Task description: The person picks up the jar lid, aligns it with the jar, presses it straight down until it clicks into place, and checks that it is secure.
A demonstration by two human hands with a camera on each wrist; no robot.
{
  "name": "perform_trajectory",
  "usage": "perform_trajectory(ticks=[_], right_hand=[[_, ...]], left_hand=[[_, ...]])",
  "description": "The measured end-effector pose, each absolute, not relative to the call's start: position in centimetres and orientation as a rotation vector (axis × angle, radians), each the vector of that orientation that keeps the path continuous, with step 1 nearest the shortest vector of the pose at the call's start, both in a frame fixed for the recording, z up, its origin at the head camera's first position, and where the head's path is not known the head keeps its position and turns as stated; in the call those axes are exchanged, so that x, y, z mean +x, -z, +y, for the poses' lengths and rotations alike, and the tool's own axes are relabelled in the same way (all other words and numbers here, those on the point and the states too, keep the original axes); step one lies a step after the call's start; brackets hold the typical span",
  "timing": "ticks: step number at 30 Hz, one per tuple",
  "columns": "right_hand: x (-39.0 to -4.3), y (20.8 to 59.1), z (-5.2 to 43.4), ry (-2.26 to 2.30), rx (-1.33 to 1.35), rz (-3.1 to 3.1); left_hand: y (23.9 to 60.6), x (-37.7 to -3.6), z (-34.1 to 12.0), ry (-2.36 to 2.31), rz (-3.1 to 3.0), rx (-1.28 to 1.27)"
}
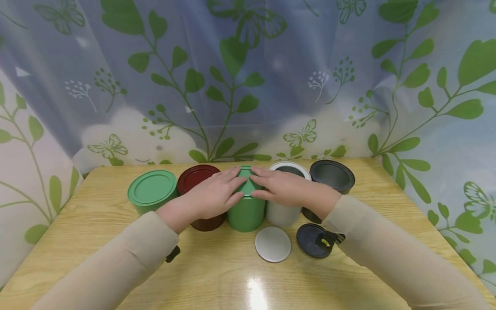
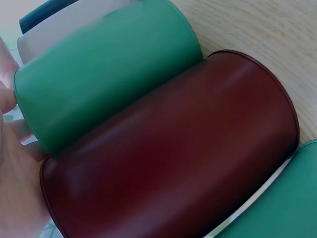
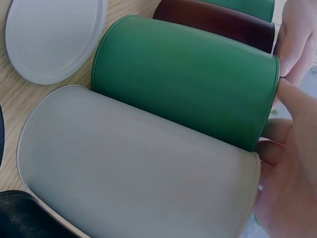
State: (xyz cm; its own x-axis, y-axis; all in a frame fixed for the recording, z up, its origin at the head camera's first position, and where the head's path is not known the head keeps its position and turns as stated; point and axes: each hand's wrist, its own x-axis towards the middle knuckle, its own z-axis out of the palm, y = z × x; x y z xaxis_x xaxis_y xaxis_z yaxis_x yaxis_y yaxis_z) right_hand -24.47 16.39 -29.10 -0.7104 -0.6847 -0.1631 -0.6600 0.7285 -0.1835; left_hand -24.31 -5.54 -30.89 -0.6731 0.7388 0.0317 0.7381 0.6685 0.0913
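Note:
Both hands lie over the top of the middle green canister point(image 1: 246, 213), one from each side, fingers extended across its green lid point(image 1: 248, 186). My left hand point(image 1: 211, 193) overlaps the dark red canister point(image 1: 199, 174) in the head view. Its fingertips touch the green canister's rim in the left wrist view. My right hand point(image 1: 284, 186) reaches across the white canister point(image 1: 280, 213), whose top shows a dark, uncovered mouth. In the right wrist view, the right fingers point(image 3: 275, 131) rest along the green rim, with the thumb side near the left hand.
Another green canister point(image 1: 152, 189) with its lid on stands at the left end of the row. At the right end is an uncovered black canister point(image 1: 333, 176). A white lid point(image 1: 273, 244) and a black lid point(image 1: 310, 241) lie flat in front on the wooden table point(image 1: 209, 275). A patterned curtain point(image 1: 271, 86) hangs behind.

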Motion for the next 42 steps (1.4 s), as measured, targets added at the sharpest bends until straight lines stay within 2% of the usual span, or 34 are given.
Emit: perform_trajectory(ticks=[14, 26, 35, 42], right_hand=[[-24.5, 28.4, 15.5, 0.136, -0.993, 2.697], [-24.0, 28.9, 15.4, 0.134, -0.966, 2.773], [-24.3, 28.8, 15.3, 0.189, -0.939, 2.716], [-24.4, 28.3, 15.5, 0.213, -0.948, 2.668]], left_hand=[[29.6, -24.0, -4.4, -0.028, 2.866, 1.140], [31.1, -21.6, -4.9, 0.288, 3.080, 1.284], [30.2, -23.6, -4.6, -0.040, 2.932, 1.096], [29.6, -24.9, -5.0, -0.165, 2.741, 1.096]])
